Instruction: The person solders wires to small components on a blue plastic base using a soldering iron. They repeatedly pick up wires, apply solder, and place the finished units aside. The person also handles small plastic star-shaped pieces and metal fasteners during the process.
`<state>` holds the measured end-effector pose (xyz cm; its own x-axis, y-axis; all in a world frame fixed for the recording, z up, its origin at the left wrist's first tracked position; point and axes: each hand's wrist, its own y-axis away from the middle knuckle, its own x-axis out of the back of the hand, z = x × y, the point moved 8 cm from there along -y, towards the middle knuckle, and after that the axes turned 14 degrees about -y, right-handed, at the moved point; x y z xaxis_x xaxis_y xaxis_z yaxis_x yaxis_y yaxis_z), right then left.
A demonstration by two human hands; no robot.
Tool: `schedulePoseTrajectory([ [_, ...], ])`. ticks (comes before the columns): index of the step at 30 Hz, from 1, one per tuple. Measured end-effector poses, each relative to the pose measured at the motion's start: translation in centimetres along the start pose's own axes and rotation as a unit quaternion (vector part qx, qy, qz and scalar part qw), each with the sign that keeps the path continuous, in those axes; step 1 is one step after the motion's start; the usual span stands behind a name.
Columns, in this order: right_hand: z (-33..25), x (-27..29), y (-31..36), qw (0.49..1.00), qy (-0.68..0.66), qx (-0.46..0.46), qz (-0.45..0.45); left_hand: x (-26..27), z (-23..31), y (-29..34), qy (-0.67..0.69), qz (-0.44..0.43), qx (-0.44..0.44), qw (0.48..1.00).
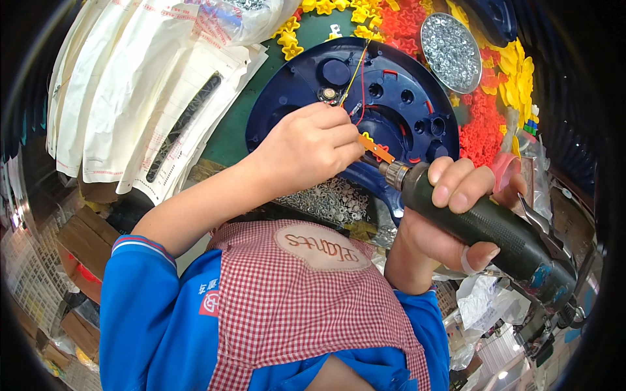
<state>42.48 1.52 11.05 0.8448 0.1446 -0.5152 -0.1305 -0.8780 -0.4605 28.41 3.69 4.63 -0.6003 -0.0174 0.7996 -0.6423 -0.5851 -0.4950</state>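
Note:
Before me lies a dark blue round plastic shell, its inside facing up, with round posts and holes. My left hand is closed over its near left part, fingertips pinched near a small round metal-rimmed part; what they hold is hidden. A yellow wire and a red wire run up from there. My right hand is wrapped round a dark power screwdriver, its chuck pointing at the shell. Between the chuck and my left hand shows a narrow orange strip; the driver's tip is hidden.
White printed paper bags are stacked at left. A round metal dish of small clear or silvery pieces stands at far right, among red plastic pieces and yellow ones. Small metal parts fill a tray near my apron.

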Motion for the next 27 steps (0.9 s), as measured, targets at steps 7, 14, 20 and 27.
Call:
schedulePoseTrajectory([
  [7, 0.3, 0.2, 0.3, 1.0, 0.015, 0.003, 0.011, 0.3, 0.2, -0.4, 0.053, 0.004, 0.062, 0.997],
  [14, 0.1, 0.5, -0.1, 0.999, -0.052, 0.011, -0.01, 0.2, -0.6, 0.2, 0.023, 0.035, 0.043, 0.998],
  [20, 0.3, 0.2, -0.2, 1.0, -0.016, -0.006, 0.002, 0.0, 0.0, 0.1, 0.01, 0.003, 0.055, 0.998],
  [27, 0.4, 0.2, -0.2, 1.0, 0.003, -0.004, 0.009, 0.8, 0.2, -0.1, -0.028, 0.03, 0.043, 0.998],
])
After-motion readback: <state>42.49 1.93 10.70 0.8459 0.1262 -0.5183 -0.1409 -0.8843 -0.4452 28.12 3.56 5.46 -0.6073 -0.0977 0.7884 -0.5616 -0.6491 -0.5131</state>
